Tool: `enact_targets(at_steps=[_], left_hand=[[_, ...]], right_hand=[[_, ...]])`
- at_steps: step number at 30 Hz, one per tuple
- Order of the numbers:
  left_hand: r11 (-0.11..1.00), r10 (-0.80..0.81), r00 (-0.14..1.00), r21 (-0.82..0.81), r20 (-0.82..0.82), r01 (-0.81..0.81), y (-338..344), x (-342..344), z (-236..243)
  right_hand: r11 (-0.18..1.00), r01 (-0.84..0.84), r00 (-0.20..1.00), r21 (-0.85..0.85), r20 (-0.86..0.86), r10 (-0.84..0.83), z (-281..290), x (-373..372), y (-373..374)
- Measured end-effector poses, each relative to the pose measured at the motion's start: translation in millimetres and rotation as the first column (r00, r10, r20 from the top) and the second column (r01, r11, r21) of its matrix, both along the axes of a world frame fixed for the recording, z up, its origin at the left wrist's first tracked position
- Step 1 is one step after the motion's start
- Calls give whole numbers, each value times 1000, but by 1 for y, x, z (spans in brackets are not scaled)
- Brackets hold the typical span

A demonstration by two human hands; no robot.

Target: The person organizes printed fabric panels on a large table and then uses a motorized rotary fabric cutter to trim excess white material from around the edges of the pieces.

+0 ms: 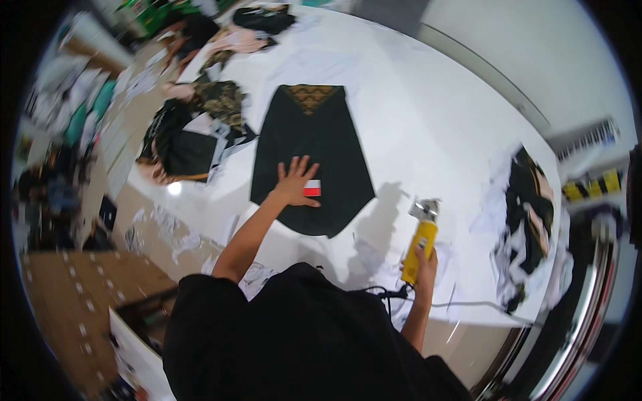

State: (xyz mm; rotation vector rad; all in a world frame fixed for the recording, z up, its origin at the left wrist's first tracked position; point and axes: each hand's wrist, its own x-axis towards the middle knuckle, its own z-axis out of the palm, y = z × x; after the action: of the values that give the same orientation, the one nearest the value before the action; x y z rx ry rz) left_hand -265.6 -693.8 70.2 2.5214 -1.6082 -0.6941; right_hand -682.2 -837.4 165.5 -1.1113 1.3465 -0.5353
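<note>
A dark green cut fabric piece [314, 144] lies flat on the white table, with a gold-patterned triangle [309, 97] at its far end. My left hand [294, 184] rests on its near half, fingers spread and palm down. Beside those fingers is a small red and white label [312, 188]. Off the fabric to the right, my right hand [425, 264] grips the yellow body of an electric cloth cutter [420, 244]. The cutter's metal head points away from me, and a cord trails from its rear end.
Heaped fabric scraps [194, 140] lie on the table's left side, and another scrap pile [528, 214] sits at the right edge. The grey power cord [481, 304] runs along the near right edge. A person [190, 37] is at the far left, beside the table.
</note>
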Motion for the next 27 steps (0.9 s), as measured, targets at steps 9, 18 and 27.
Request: enact_targets(at_steps=[9, 18, 27], left_hand=[[968, -147, 989, 206, 0, 144, 55, 23, 21], [978, -178, 984, 117, 13, 176, 75, -4, 11], [960, -266, 964, 83, -33, 268, 130, 32, 14]], right_hand=[[908, -347, 889, -234, -390, 239, 0, 34, 83], [791, -525, 735, -315, -636, 234, -14, 83, 146], [734, -618, 670, -280, -677, 306, -25, 97, 194]])
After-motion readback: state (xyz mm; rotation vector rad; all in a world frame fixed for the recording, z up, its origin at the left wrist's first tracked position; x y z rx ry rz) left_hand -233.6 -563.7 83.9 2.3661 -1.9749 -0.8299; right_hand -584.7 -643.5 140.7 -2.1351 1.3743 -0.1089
